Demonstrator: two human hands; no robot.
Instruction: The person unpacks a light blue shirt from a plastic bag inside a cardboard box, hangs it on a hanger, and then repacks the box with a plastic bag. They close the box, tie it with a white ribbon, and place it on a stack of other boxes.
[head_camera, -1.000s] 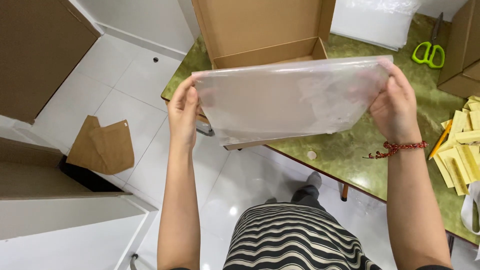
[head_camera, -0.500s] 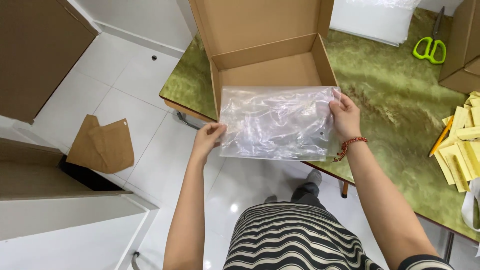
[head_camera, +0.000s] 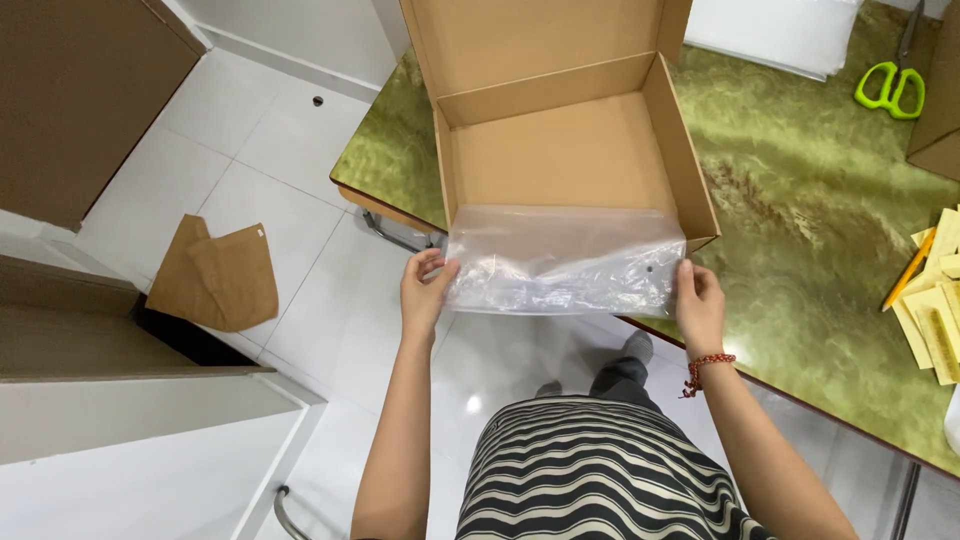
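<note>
Table: a green marbled table (head_camera: 800, 230) with a dark edge, its corner at upper left.
Box: an open brown cardboard box (head_camera: 560, 150) stands on the table at that corner, lid flap up, its front wall at the table edge.
Scissors: green-handled scissors (head_camera: 890, 85) lie on the table at upper right, well apart from the box.
White sheets: a white stack (head_camera: 780, 35) lies at the far edge, beside the scissors.
Yellow slips: pale yellow paper slips (head_camera: 935, 315) lie at the right edge, an orange pencil (head_camera: 908, 270) among them.
Floor: white tiled floor (head_camera: 300, 290) left of the table.
Floor scrap: a brown cardboard piece (head_camera: 215, 275) lies flat on the tiles.
</note>
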